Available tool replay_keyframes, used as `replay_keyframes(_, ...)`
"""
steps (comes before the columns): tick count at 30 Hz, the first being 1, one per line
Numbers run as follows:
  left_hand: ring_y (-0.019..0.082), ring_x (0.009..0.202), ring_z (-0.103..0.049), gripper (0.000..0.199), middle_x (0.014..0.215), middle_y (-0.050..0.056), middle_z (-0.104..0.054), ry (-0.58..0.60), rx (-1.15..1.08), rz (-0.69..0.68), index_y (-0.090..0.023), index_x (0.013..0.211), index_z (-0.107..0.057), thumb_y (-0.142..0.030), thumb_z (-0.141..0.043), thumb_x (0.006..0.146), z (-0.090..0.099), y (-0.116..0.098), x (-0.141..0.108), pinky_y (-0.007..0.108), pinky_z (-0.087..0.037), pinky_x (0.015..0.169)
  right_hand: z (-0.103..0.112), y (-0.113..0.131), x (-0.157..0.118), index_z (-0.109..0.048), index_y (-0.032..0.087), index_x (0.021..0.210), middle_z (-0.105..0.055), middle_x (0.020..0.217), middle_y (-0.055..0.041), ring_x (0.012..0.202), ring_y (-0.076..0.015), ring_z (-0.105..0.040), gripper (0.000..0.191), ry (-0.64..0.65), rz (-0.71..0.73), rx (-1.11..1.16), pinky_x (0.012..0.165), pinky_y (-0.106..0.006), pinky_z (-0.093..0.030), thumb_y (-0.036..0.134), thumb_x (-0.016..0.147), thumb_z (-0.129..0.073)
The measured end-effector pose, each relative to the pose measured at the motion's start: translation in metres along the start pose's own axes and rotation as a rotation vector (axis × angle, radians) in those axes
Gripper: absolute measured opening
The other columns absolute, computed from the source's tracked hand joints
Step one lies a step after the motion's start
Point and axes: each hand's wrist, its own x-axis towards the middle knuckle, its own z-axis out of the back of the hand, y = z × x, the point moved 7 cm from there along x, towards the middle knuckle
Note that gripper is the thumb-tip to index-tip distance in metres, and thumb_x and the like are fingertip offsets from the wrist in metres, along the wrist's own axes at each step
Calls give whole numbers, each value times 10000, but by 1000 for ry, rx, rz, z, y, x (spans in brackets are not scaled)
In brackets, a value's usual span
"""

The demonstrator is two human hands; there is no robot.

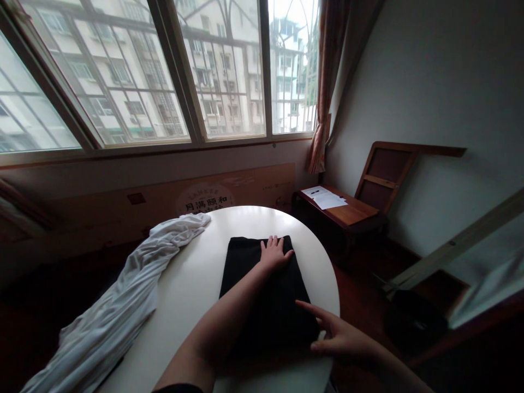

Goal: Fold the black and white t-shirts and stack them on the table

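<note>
At the far left, a rumpled white cloth point(123, 295) drapes along the rim of the round white tabletop point(190, 281); with part of it at the very edge, it might slide off if tugged or knocked by an elbow. Nearer the middle lies the black cloth point(241, 267), flat and roughly rectangular on the tabletop. The left hand point(275, 253) rests palm down on its far end, fingers spread wide and gripping nothing; pressing unevenly or dragging there could shift the fabric or ruck it into creases. To the right, the right hand point(341, 335) is at the near right edge of the black cloth, index finger pointing forward and thumb apart, with no hold visible; whether the fingertips touch the fabric, I cannot tell. That edge is close to the tabletop's rim, so a sideways pull would probably skew the cloth or let a corner hang over.
</note>
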Motion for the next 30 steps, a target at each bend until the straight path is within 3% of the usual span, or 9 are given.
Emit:
replay_keyframes(3,342,1561,-93,848,1673,162,-181,-18,11,-7,-200,1576,-311,-735,-274,920,-1,1,-1,641,-75,1225,6,-13,-6,-537,278,1464,-583,1394,-106,1190,-273,-608,840,-105,41,-37,927,-351,-523,422,701,-859)
replay_keyframes(5,336,1560,-102,847,1673,158,-187,-18,18,-8,-204,1577,-311,-737,-270,920,-1,1,-2,631,-81,1230,9,-30,-7,-616,247,1373,-693,1125,-80,893,-195,-676,771,-161,-3,44,754,-290,-547,481,678,-856)
replay_keyframes(7,338,1560,-105,844,1672,164,-186,-12,26,-4,-200,1580,-306,-730,-270,924,-1,1,-1,632,-81,1229,7,-50,-8,-604,220,1366,-628,688,20,498,-92,-524,789,-170,-108,179,513,-219,-471,543,680,-821)
replay_keyframes(9,350,1558,-108,837,1670,173,-185,-1,34,-6,-187,1582,-301,-713,-277,932,1,-1,-1,643,-83,1224,3,-62,-12,-521,206,1436,-430,472,110,342,-55,-310,871,-161,-185,280,374,-179,-341,574,691,-781)
replay_keyframes(15,352,1558,-94,753,1679,169,-140,-36,48,-74,-134,1592,-271,-575,-308,982,15,-20,-14,590,-70,1243,24,-44,-38,-561,220,1365,-626,795,-33,495,-106,-521,814,-364,-111,135,374,-192,-349,643,697,-757)
replay_keyframes(20,339,1561,-96,826,1675,154,-172,13,31,-244,-124,1583,-303,-651,-351,949,0,-47,-28,560,-45,1260,34,18,-54,-641,251,1240,-665,926,-87,749,-202,-622,382,-765,379,-389,663,-322,-530,483,943,-583)
replay_keyframes(24,329,1559,-121,825,1665,168,-201,60,9,-266,-116,1583,-294,-660,-298,964,-13,-45,-20,593,-98,1248,-34,56,-17,-726,259,1024,-717,1007,-96,1045,-263,-649,219,-314,791,-839,991,-436,-510,288,967,-517)
replay_keyframes(27,304,1560,-128,772,1669,153,-203,56,1,-290,-144,1587,-284,-636,-233,994,-10,-36,-9,584,-132,1244,-59,48,22,-674,245,1273,-677,1286,-100,1306,-294,-545,355,-88,673,-1103,1171,-525,-364,274,935,-569)
replay_keyframes(30,277,1560,-141,728,1673,136,-202,57,7,-343,-167,1590,-272,-609,-235,1013,-5,-27,-1,533,-145,1253,-57,25,45,-370,267,1571,-317,1634,-99,1511,-350,-274,686,-33,411,-1283,1223,-616,-223,349,932,-605)
